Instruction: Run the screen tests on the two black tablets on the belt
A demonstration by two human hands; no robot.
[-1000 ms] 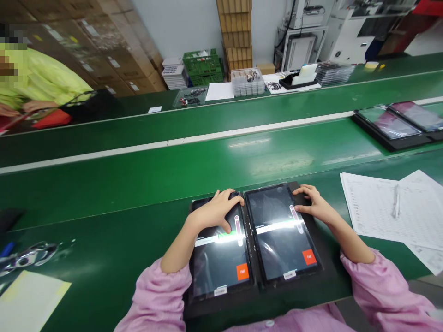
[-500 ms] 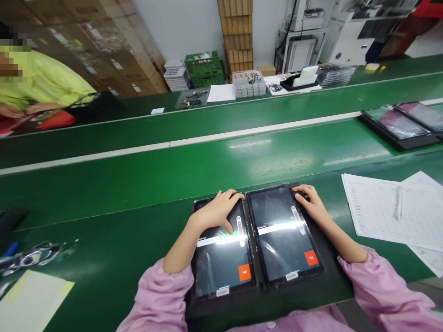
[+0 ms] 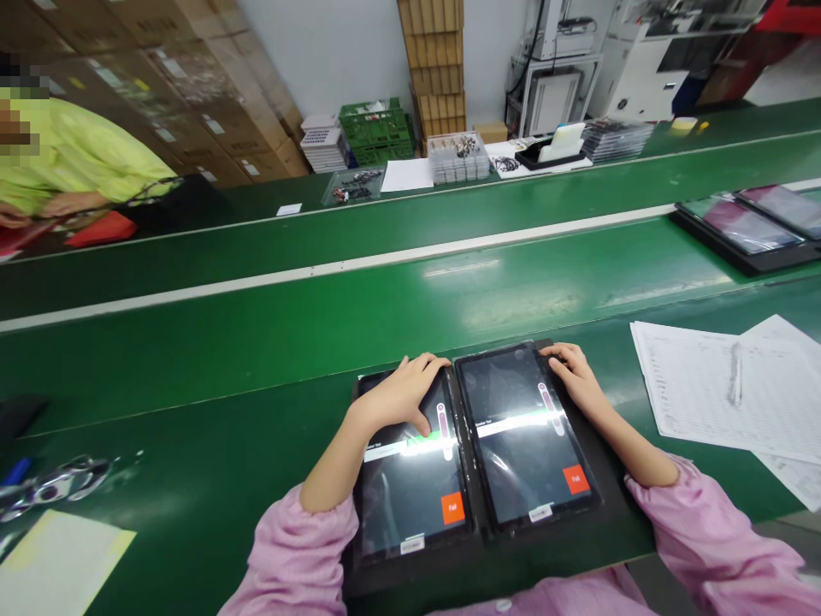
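Observation:
Two black tablets lie side by side on a black tray point(image 3: 612, 505) at the near edge of the green bench. Both screens are lit, each with a vertical slider and an orange button. My left hand point(image 3: 398, 395) rests on the top of the left tablet point(image 3: 410, 488), fingers curled over its upper right edge and thumb on the screen. My right hand point(image 3: 577, 376) grips the upper right edge of the right tablet point(image 3: 519, 453), fingers bent. Pink sleeves cover both forearms.
Printed sheets point(image 3: 693, 376) with a pen point(image 3: 735, 385) lie to the right. Another tray of tablets point(image 3: 737, 227) sits on the conveyor belt point(image 3: 321, 316) at far right. A white sheet point(image 3: 57, 565) and metal tools point(image 3: 51, 483) lie at left. A person in yellow point(image 3: 83, 162) works across the belt.
My right hand has drawn its fingers in closer to the right tablet's edge. The left hand stays put. The view has shifted slightly.

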